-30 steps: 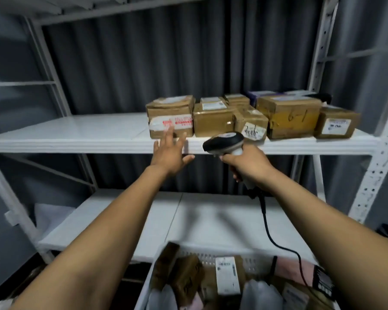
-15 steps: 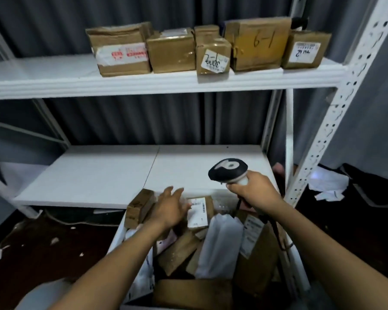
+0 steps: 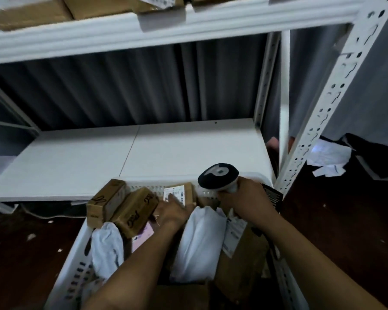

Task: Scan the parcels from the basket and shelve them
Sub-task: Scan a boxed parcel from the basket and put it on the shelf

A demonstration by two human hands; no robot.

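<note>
A white plastic basket [image 3: 76, 262] stands in front of the rack, filled with several brown boxes and white mailer bags. My left hand [image 3: 174, 212] reaches into it, fingers laid straight on a small brown parcel [image 3: 188, 193] with a white barcode label at the basket's far end. My right hand [image 3: 244, 198] grips a barcode scanner [image 3: 218, 176] by its handle, with the dark head just right of that parcel and above the basket rim. A white mailer bag [image 3: 198, 242] lies between my forearms. Two brown boxes [image 3: 121, 206] lean at the basket's far left corner.
The white lower shelf [image 3: 166, 148] lies just beyond the basket. The upper shelf [image 3: 166, 27] carries several brown parcels [image 3: 27, 14] along the top of view. A perforated white upright [image 3: 336, 86] stands at right, with crumpled paper [image 3: 329, 157] on the dark floor.
My view has dropped from the upper shelf to the basket. My left hand came down from the shelved box and now touches the labelled parcel. The scanner came down with my right hand.
</note>
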